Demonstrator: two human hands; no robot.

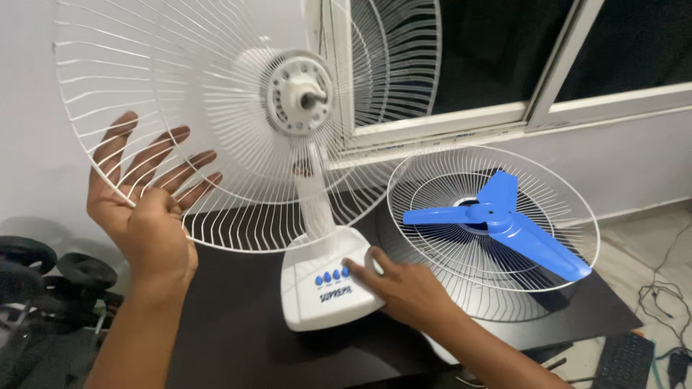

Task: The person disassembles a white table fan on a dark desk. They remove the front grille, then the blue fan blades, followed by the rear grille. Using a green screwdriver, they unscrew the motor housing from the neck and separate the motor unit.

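Observation:
A white table fan stands on a dark table (238, 338), with its rear wire guard (194, 122) mounted and its motor hub (299, 94) and shaft bare. My left hand (144, 205) is held flat with fingers spread against the guard's lower left rim. My right hand (396, 281) rests on the fan's white base (324, 288), fingers beside the row of blue buttons (331, 276). To the right, the detached front wire guard (494, 230) lies flat on the table, and the blue three-blade propeller (504, 220) lies on top of it.
A window with a white frame (504, 112) and dark panes is behind the fan. Black dumbbell-like objects (43, 281) sit at the lower left. Black cables (663, 302) and a dark keyboard (623, 360) lie on the floor at the lower right.

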